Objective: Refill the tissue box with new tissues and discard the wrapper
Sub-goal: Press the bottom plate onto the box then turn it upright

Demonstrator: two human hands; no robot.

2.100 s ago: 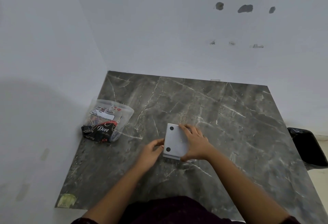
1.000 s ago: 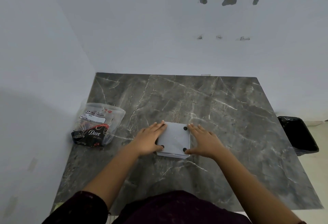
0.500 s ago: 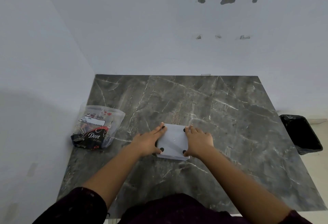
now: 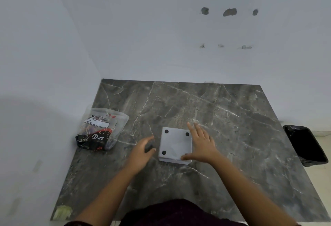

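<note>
A square white tissue box (image 4: 175, 144) lies upside down on the dark marble table (image 4: 232, 136), its flat base up with black round feet at the corners. My right hand (image 4: 201, 144) rests flat against the box's right side, fingers spread, thumb at its near right corner. My left hand (image 4: 143, 151) hovers just left of the box, blurred, fingers loosely curled, apart from the box and holding nothing. A clear plastic pack of tissues (image 4: 102, 130) with a black "Dove" print lies at the table's left edge by the wall.
White walls close off the table's far and left sides. A black-lined bin (image 4: 306, 144) stands on the floor off the table's right edge. A yellowish scrap (image 4: 62, 211) sits at the table's near left corner.
My left hand has come off the box's left side and drawn back a little. My right hand has opened flat along the right side. The box stays base up.
</note>
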